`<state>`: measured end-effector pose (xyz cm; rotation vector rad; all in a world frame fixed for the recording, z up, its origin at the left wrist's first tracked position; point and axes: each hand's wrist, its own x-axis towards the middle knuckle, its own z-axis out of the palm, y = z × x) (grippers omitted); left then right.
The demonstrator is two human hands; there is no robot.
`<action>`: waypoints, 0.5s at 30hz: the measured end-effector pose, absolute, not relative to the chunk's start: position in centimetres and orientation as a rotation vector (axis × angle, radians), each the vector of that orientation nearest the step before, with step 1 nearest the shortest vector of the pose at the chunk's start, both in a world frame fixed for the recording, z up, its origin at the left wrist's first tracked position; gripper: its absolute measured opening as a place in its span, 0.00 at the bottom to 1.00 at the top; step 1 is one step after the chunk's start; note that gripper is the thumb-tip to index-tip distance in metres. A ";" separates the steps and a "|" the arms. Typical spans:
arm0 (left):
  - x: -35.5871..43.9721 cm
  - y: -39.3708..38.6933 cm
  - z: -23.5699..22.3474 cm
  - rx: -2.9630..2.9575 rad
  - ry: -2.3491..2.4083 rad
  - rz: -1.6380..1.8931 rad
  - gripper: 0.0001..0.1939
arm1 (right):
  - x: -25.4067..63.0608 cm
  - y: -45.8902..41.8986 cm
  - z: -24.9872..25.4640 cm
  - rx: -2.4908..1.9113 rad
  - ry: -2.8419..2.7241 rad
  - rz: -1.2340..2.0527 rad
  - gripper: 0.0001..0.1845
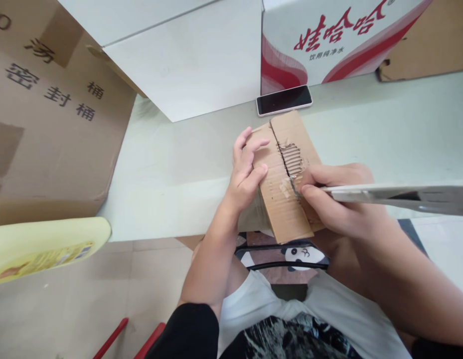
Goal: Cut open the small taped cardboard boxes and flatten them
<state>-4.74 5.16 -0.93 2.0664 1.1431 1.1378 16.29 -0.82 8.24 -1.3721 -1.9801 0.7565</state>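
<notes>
A small brown cardboard box [287, 219] lies at the table's near edge, with a seam running down its top face. Beside the seam, a torn patch bares the corrugated layer, and a bit of clear tape [286, 188] sticks lower down. My left hand [246, 167] holds the box at its left side, thumb pressed on top and the other fingers spread. Over the right part of the box, my right hand [339, 199] is closed in a pinch at the seam. From its grip a long, flat white and grey strip-like thing [395, 195] reaches rightward; its kind is unclear.
A phone [284, 100] lies just beyond the box, before a white and red carton [328, 45]. White boxes [194, 60] stand behind on the left. A large cardboard carton [59, 129] and a pale yellow bottle [48, 244] are at far left. Brown cardboard [433, 45] stands back right.
</notes>
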 end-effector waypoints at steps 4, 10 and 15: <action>-4.8 5.2 -1.0 2.088 1.145 1.149 0.28 | 16.5 -0.9 8.0 -1.345 -1.960 0.790 0.14; -4.8 5.3 -1.0 2.092 1.167 1.117 0.28 | 16.3 -0.8 8.5 -1.333 -1.951 0.814 0.14; -4.8 5.4 -1.0 2.065 1.145 1.128 0.28 | 16.3 -0.9 8.5 -1.310 -1.859 0.922 0.14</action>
